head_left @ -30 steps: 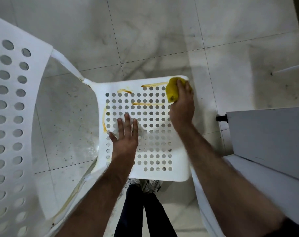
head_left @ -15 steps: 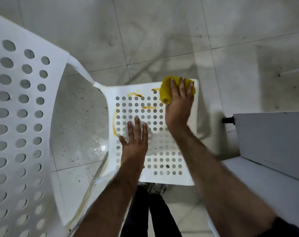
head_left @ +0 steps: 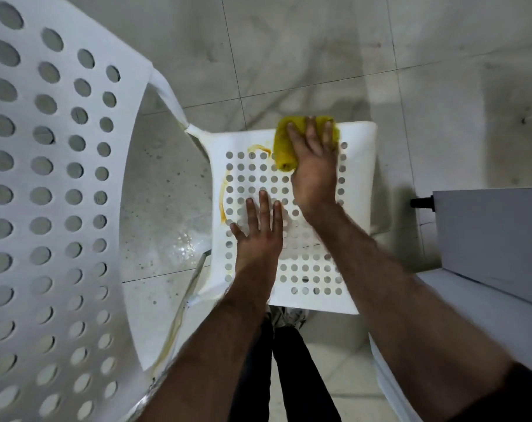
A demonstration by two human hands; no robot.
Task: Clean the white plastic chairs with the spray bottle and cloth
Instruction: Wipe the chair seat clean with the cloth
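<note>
Right hand [head_left: 314, 166] flat on yellow cloth [head_left: 284, 147], pressing it at far edge of chair seat [head_left: 357, 184]. Left hand [head_left: 260, 236] spread, bracing seat middle. Orange streaks [head_left: 223, 196] at left (likely to smear if cloth saturated). Spray bottle not in view.

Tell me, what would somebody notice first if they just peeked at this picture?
Probably the bright yellow cloth, pressed under the right hand at the far edge of the white holey chair seat. Next, the orange-brown smears curling along the seat's left side, just beyond the left hand lying flat on the seat. A big white chair back full of round holes fills the left of the picture.
</note>
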